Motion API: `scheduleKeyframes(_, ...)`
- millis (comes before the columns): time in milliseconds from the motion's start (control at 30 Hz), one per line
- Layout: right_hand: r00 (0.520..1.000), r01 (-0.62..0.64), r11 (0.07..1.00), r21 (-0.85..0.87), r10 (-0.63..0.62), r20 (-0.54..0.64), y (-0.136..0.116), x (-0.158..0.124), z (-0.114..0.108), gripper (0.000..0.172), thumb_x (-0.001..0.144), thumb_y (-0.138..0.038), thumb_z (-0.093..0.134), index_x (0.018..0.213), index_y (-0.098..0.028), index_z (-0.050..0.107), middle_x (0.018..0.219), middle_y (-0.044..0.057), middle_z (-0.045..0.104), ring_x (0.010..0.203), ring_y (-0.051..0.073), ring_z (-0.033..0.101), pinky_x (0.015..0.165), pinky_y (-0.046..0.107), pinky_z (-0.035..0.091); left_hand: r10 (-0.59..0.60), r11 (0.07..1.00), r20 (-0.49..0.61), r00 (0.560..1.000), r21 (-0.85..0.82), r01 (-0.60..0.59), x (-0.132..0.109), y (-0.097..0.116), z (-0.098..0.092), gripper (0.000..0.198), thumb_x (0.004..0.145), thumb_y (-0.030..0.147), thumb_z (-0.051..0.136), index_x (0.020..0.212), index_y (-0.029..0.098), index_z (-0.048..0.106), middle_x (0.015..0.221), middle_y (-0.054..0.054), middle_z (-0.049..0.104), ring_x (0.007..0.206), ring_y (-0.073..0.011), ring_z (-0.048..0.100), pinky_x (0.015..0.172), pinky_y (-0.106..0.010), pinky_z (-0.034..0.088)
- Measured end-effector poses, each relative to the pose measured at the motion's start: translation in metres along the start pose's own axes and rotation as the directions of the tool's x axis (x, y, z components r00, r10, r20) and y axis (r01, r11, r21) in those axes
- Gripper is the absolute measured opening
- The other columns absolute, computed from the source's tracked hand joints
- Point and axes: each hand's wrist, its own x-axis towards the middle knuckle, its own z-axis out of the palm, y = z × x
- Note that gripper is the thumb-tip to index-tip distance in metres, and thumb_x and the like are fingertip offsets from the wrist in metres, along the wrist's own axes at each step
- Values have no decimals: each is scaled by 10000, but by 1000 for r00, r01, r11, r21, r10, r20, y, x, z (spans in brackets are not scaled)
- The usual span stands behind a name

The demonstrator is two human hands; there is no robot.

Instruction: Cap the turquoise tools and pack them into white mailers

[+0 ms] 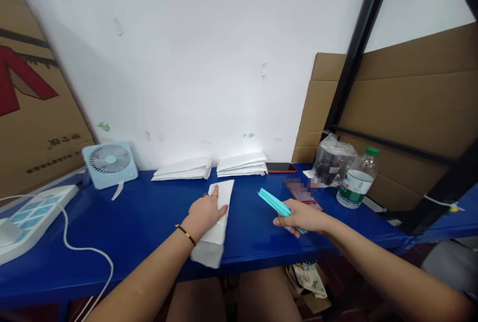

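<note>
My left hand [207, 213] lies over a long, narrow white envelope [223, 195], its thumb on the right side and fingers across the top. The envelope's near end is blurred and reaches the table's front edge. To the right, my right hand [301, 216] grips a bundle of thin turquoise strips [274, 202] between thumb and fingers. The strips point up and to the left, slightly fanned; their exact kind cannot be made out. Against the wall lie two stacks of folded white envelopes, a left stack [182, 169] and a right stack [242, 164].
A blue table [157, 212] runs along the wall. A light-blue fan [110, 162] and a white power strip [45, 217] with a cable are at left. At right are an orange-edged phone [282, 167], another phone [304, 195], a bagged dark object [330, 162] and a green-capped bottle [356, 180].
</note>
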Motion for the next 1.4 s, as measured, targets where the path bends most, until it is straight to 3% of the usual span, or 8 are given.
scheduleKeyframes(200, 1000, 13, 999, -40, -13, 12, -4, -5, -1, 313, 734, -443, 599, 696, -172, 447, 512, -34, 521, 404, 91, 500, 394, 186, 393, 154, 987, 20, 988, -48, -153, 0, -3, -23, 970, 688, 729, 409, 1415, 131, 175, 1172, -194, 564, 1075, -339, 527, 831, -429, 428)
scheduleKeyframes(300, 1000, -26, 994, -102, 25, -12, -4, -10, -6, 303, 738, -440, 588, 708, -175, 445, 511, -34, 512, 405, 97, 498, 400, 197, 405, 543, 840, 184, 819, -109, -532, 6, -2, -24, 1204, 420, 610, 715, 1419, 263, 142, 1460, -108, 253, 1320, -353, 218, 1019, -458, 276)
scheduleKeyframes(433, 998, -40, 950, -310, 24, -55, -9, -17, -4, 253, 760, -419, 551, 749, -178, 475, 558, -8, 551, 453, 128, 546, 440, 217, 418, 623, 776, 304, 721, -129, -617, 19, 11, -9, 1114, 431, 441, 750, 1395, 315, 205, 1430, -76, 308, 1334, -354, 163, 1052, -551, 129)
scheduleKeyframes(633, 972, -71, 497, -865, -159, -171, -10, -16, 12, 131, 728, -297, 552, 780, -186, 599, 770, 89, 661, 729, 278, 637, 595, 329, 444, 702, 712, 120, 702, -97, -695, 25, 24, -6, 766, 412, 375, 740, 1137, 261, 517, 1109, -58, 532, 1131, -280, 435, 1041, -444, 235)
scheduleKeyframes(933, 967, -171, 318, -932, -126, -221, -27, 4, 24, 213, 715, -161, 521, 896, -167, 633, 842, 136, 673, 794, 294, 644, 668, 371, 466, 627, 766, -19, 779, -166, -621, 10, 40, -14, 461, 587, 286, 576, 1036, 223, 496, 979, -19, 592, 844, -208, 581, 789, -311, 405)
scheduleKeyframes(1100, 972, -173, 316, -933, -98, -213, -56, 22, 27, 236, 720, -126, 502, 895, -151, 659, 880, 167, 669, 823, 301, 640, 675, 383, 470, 585, 789, -112, 803, -148, -596, 6, 49, -5, 729, 545, 411, 654, 1216, 248, 421, 1161, -64, 538, 1055, -270, 511, 931, -395, 347)
scheduleKeyframes(1233, 985, -147, 318, -937, -43, -170, -54, 30, 22, 270, 664, -171, 590, 924, -144, 656, 906, 163, 663, 832, 305, 636, 692, 378, 470, 492, 861, -65, 868, -109, -497, 9, 11, 2, 1196, 392, 579, 721, 1404, 342, 130, 1487, -70, 158, 1343, -389, 73, 1032, -608, 36)
scheduleKeyframes(1400, 996, 21, 533, -846, -80, -25, -36, 43, 10, 652, 546, -419, 720, 1125, -174, 550, 952, 118, 639, 812, 285, 618, 637, 333, 473, 111, 976, 134, 985, -199, -83, 12, -48, 21, 1245, 410, 666, 677, 1428, 264, 84, 1498, -152, 37, 1341, -421, 22, 998, -634, 143)
